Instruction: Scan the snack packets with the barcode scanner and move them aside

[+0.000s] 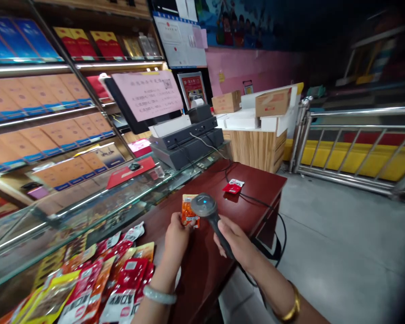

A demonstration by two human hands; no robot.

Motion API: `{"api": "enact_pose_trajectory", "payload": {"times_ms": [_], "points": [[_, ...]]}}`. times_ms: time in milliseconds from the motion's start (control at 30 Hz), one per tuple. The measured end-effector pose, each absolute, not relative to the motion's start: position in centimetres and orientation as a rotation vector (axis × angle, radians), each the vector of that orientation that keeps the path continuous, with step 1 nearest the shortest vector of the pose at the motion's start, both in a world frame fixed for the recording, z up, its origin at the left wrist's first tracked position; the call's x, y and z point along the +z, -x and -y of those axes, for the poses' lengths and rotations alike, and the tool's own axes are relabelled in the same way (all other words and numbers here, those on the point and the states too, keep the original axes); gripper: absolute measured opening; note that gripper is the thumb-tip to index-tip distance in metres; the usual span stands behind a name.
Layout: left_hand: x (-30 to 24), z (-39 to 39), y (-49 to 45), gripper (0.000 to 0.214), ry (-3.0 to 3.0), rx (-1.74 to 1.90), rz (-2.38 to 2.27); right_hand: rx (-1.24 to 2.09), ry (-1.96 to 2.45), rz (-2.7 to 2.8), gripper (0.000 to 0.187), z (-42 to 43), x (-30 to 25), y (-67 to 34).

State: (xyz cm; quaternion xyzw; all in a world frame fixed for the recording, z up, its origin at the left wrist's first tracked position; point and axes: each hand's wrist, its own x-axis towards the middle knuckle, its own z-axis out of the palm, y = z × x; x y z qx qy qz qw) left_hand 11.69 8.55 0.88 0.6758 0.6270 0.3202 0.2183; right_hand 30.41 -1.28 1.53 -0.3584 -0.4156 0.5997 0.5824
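While the left hand (176,234) holds an orange packet (188,211) upright above the desk (256,180), its grip clamped on the packet's lower edge, the right hand (234,238) has its grip closed around the handle of a scanner (204,207). The scanner's head sits just right of the packet, overlapping its edge, with the handle running back toward the person. A red packet (232,186) lies farther along the desk.

The scanner (206,209) head hides part of the orange packet (187,212); its print is unreadable.
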Motion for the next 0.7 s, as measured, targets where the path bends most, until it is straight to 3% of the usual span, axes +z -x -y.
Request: {"api": "enact_pose_trajectory", "payload": {"times_ms": [533,700], "points": [[2.5,0.9,1.6,0.035,-1.609,1.043,-2.110,1.689,0.756,1.180,0.066,3.7,2.7,-18.0],[5.0,1.5,6.3,0.041,-1.485,0.894,-2.515,1.681,0.813,1.189,0.067,3.6,2.5,-17.9]]}}
